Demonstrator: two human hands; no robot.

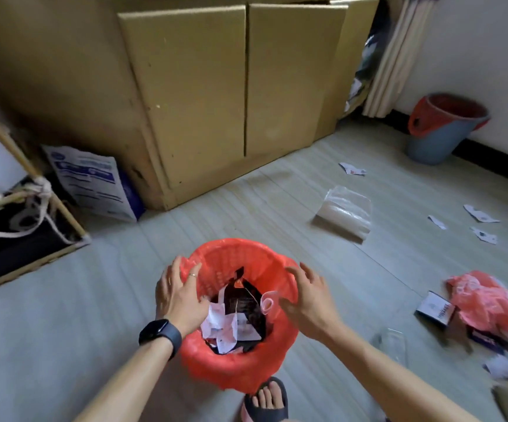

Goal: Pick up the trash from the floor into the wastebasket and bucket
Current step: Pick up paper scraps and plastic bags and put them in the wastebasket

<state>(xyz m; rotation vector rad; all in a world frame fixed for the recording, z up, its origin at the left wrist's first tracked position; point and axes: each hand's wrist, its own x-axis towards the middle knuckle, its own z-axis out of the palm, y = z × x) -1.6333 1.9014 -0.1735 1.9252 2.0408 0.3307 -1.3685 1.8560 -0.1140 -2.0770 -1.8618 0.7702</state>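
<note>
Pale floor, red-lined wastebasket full of torn paper

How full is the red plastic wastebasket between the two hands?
Partly full. The red plastic wastebasket stands upright, with torn white paper and a dark wrapper piled inside, below its rim.

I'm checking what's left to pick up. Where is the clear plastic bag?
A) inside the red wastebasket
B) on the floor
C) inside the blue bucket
B: the clear plastic bag lies on the floor, apart from the red wastebasket and the blue bucket.
</note>
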